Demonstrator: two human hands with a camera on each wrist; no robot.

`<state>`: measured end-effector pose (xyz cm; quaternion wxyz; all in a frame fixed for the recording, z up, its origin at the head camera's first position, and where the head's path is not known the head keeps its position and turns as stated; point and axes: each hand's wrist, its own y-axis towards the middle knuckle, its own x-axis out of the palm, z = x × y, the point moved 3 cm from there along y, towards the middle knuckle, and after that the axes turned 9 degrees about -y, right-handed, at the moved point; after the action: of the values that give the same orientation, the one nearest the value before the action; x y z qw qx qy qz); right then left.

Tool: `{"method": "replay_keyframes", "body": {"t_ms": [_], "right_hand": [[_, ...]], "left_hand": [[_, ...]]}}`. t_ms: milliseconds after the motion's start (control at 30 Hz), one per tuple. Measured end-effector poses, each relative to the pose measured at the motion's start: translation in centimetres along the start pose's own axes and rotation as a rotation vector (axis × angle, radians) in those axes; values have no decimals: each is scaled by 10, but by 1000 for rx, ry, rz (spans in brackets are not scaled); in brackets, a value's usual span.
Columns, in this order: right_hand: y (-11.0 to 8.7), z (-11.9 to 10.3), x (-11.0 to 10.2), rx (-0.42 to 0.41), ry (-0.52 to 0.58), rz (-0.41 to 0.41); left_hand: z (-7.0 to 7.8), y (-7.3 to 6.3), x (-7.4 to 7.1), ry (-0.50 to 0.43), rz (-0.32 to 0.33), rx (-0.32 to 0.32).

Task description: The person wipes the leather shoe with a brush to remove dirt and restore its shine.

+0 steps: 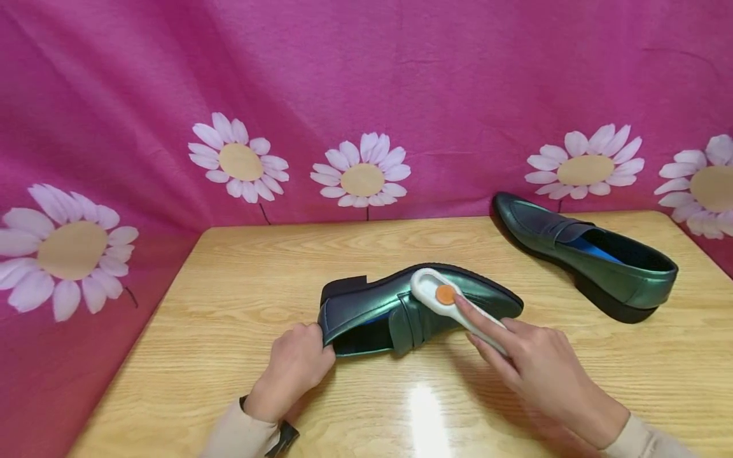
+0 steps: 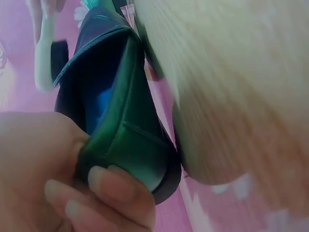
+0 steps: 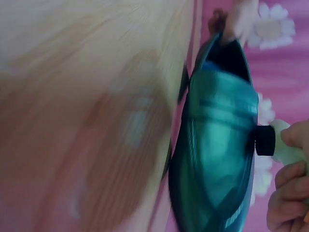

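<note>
A dark green loafer is tipped on its side, its opening toward me and its toe to the right. My left hand grips it by the heel, with the thumb inside the opening and fingers outside the heel in the left wrist view. My right hand holds a white-handled shoe brush, index finger on its orange button. In the right wrist view the brush's black bristles meet the upper beside the strap.
A matching loafer stands upright on its sole at the back right of the wooden table, toe pointing back left. Behind the table hangs a magenta cloth printed with white daisies.
</note>
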<state>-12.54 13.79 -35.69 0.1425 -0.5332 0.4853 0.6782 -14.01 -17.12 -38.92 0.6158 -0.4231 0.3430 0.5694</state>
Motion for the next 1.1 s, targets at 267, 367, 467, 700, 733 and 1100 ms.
{"method": "replay_keyframes", "body": {"t_ms": [267,367,467,700,733,1100], "right_hand": [[36,-39,12,-127,-62,75],[48,-48,16,-127,-79,12],[57,-57,20,-126,-86,-33],[60,-76,21,-153,-39,-99],[59,-77,18,-155,-23,-130],[59,-56,8,-55,-141,-21]], "left_hand": [[1,-3,3,48,-71,-16],[1,-3,2,59,-81,-16],[1,-4,3,58,-98,-14],[1,-6,6,71,-97,21],[2,-6,6,76,-90,28],[2,-6,5,132,-111,2]]}}
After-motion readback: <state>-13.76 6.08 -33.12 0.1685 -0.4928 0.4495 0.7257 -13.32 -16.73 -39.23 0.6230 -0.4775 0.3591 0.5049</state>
